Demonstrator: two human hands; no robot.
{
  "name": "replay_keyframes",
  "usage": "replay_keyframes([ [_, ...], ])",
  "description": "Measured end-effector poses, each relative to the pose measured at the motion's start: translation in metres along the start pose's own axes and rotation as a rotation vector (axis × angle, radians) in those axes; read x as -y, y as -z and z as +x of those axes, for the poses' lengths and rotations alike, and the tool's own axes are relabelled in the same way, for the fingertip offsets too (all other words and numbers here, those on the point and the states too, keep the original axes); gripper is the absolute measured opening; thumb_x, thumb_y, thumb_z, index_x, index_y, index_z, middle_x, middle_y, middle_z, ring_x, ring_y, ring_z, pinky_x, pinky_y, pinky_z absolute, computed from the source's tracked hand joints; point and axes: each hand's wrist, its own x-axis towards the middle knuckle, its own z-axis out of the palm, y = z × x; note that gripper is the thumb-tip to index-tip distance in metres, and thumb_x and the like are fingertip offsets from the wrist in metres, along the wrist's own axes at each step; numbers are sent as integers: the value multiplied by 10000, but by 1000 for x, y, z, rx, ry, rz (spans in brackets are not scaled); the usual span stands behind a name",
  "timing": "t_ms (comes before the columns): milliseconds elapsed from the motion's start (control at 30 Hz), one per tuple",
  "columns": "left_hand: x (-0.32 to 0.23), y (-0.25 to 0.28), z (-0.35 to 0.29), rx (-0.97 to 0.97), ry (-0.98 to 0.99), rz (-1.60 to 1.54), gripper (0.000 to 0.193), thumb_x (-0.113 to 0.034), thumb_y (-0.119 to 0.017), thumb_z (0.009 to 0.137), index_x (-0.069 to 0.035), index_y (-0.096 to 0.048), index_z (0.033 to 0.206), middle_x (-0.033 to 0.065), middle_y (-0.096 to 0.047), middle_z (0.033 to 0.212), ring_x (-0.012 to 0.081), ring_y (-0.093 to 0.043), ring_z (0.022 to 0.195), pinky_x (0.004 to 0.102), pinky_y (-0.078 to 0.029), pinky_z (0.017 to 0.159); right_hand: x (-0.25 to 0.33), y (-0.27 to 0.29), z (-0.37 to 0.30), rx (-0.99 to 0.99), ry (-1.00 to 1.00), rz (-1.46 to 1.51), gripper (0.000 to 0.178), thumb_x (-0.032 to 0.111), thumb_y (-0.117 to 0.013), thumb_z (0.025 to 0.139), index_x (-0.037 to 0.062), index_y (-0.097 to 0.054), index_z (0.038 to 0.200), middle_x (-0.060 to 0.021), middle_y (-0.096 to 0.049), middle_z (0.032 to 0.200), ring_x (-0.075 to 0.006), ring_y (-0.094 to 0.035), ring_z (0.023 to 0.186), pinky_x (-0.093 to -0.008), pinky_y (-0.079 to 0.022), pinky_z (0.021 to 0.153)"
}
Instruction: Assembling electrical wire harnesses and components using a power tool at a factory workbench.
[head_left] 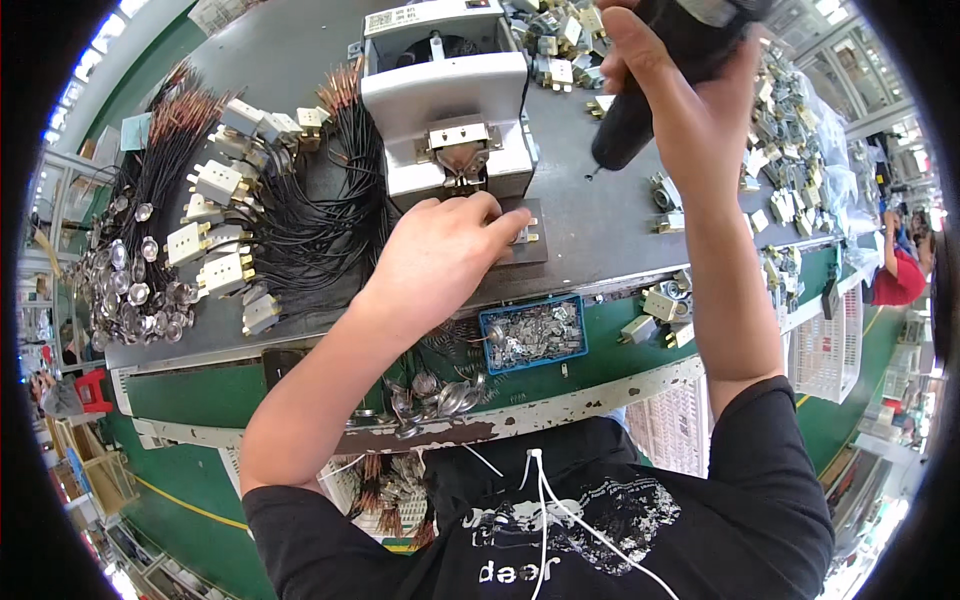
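My right hand [690, 110] is wrapped round a black handheld power screwdriver [632, 125], raised over the right side of the bench and pointing down. In front of a silver-white bench machine [455, 85], my left hand [440, 250] is closed, its thumb and forefinger at a small pale block with brass tabs [527, 232]. That block lies on a dark plate [527, 252] and is mostly covered by the fingers. Another cream block with brass parts [460, 135] sits on the machine's front, above my left hand.
Left of the machine lie bundled black wires [310, 225] with cream ceramic connectors [220, 180] and metal cups [140, 290]. A blue tray [586, 340] of small metal clips stands near the front edge. Loose connectors [790, 190] cover the right side. A person in red [895, 275] is far right.
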Motion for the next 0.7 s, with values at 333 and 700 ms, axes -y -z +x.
replay_keyframes([
  [333,12,0,-26,-61,-47,-144,298,-216,-761,872,-158,-711,1160,17,-678,1002,227,-673,892,368,-496,767,48,16,1,-401,-292,-1139,568,129,-778,928,31,-443,1377,-79,-644,1018,-151,-632,835,-264,-529,711],
  [700,45,48,-95,-639,213,-895,539,-126,-552,1075,-59,-330,1561,104,-568,1323,157,-587,1082,306,-516,908,120,86,-106,126,-1221,-1732,465,306,-773,917,57,-624,1280,-125,-705,968,-222,-675,847,-360,-542,806],
])
